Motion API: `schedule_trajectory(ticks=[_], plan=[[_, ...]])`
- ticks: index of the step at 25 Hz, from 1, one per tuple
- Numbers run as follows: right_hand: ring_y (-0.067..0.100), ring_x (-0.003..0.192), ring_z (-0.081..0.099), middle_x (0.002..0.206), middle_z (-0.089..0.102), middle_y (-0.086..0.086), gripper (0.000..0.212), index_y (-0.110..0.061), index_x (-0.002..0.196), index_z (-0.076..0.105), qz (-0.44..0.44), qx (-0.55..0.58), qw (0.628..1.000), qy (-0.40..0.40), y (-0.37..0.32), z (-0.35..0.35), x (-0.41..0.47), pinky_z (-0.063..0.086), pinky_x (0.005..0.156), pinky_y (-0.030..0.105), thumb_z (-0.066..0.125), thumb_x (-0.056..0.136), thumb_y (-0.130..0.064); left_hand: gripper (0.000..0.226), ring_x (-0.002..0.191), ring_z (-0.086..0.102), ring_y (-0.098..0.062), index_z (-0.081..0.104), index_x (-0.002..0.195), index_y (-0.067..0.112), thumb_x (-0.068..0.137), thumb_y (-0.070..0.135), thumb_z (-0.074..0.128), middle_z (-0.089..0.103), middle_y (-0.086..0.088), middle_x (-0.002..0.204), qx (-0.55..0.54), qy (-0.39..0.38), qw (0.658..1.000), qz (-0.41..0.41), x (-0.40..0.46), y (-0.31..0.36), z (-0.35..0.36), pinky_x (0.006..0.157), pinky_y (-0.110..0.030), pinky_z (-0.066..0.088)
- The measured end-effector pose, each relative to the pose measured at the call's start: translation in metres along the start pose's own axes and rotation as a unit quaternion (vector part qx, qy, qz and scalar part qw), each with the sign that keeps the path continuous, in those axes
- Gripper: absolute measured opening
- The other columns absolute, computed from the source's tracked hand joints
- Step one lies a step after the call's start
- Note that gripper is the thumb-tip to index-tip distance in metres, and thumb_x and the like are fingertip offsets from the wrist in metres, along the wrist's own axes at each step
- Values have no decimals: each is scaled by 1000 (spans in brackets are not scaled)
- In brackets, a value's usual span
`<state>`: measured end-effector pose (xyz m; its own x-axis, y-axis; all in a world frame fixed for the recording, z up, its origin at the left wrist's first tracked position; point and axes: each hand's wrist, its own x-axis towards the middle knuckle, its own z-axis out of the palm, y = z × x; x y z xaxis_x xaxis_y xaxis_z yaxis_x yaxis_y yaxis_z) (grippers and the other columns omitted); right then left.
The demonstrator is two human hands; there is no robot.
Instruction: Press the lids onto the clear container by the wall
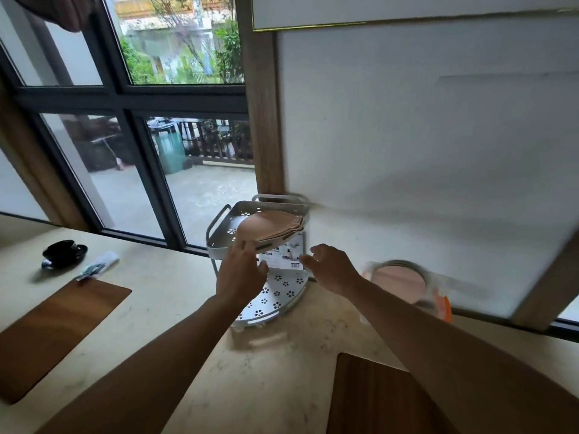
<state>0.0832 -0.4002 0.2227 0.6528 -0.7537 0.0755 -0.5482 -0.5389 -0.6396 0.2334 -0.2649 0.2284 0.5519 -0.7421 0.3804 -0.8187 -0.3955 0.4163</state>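
Beige stone counter (175, 311) runs into a corner under a big dark-framed window (131, 98), and in that corner stands the two-tier white rack (283, 292) I'm reaching for. My left hand (239, 272) is at the front rim of its upper tray, fingers straight and touching the edge, gripping nothing that I can see. My right hand (329, 266) hovers just beside the paper label (282, 261) hanging between the tiers, fingers loosely curled and empty.

The rack looks like thin perforated sheet metal — light, stiff, likely to slide on polished stone. I'd judge the side handles or the upright posts the safest hold, not the tray rim. A stack of pinkish plates (269, 228) sits on the upper tray; they look breakable and could slip if the rack tips.

Close on my right lies a round pink plate in clear wrapping (404, 285); an open cabinet door (438, 170) hangs overhead — both crowd that side. A black cup (64, 250) and wooden boards (59, 333) lie well apart to my left.
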Motion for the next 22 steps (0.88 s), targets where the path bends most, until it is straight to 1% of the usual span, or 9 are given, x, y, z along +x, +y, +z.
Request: schedule_trajectory(ticks=[2,3,5,7,10,14,17,20,22], plan=[[26,80,62,78,64,5,45,-10,83,63,24,22,999,-6,-12,9,16,34,59,24,46,95,-50,48,122,48,-34,53,125,11,81,20,69,52,-13,135,8,3,1000,25,16,-5,4,94,-46,49],[24,74,60,72,61,3,42,-14,75,60,51,62,997,-8,-18,12,25,39,59,25,48,95,-49,50,124,47,-35,52,128,11,81,20,69,52,-14,137,10,-1,999,31,24,-6,7,97,-47,48],[23,70,62,77,65,6,35,-13,78,62,132,213,968,-12,-28,22,45,55,68,32,57,90,-46,52,126,48,-35,53,131,10,83,23,69,52,-15,137,14,-16,999,41,41,-10,14,100,-47,46],[23,64,69,79,71,10,40,-5,88,65,202,334,921,8,-35,31,61,60,66,34,67,85,-44,49,120,54,-35,58,129,9,84,24,70,57,-17,132,-3,-23,998,50,54,-12,24,98,-45,48],[23,57,72,69,74,10,41,-5,89,68,229,388,892,45,-41,46,78,62,57,36,71,82,-45,36,103,63,-33,67,119,12,85,21,69,65,-14,116,-50,-22,997,57,63,-14,36,85,-42,53],[18,45,67,62,72,9,32,-4,90,69,233,364,898,86,-42,56,92,56,47,27,69,85,-35,19,83,67,-32,75,103,16,90,13,60,71,-10,95,-54,26,995,85,67,-19,43,66,-42,56],[17,44,66,71,73,13,22,-1,96,68,236,344,903,98,-45,59,95,55,48,26,63,87,-21,18,80,67,-29,75,104,15,91,14,62,73,-8,95,-39,42,993,105,66,-19,40,62,-40,56],[27,61,71,80,73,16,24,-1,93,69,224,326,911,117,-54,52,96,62,65,39,59,85,-20,17,76,65,-28,74,100,16,91,13,60,70,-6,89,-25,49,993,107,65,-13,34,58,-38,55],[33,76,71,84,74,17,27,-1,91,71,188,292,929,128,-62,42,96,59,76,45,57,86,-24,18,77,64,-27,72,99,18,90,13,57,69,-6,90,-25,63,992,101,65,-7,27,59,-37,55]])
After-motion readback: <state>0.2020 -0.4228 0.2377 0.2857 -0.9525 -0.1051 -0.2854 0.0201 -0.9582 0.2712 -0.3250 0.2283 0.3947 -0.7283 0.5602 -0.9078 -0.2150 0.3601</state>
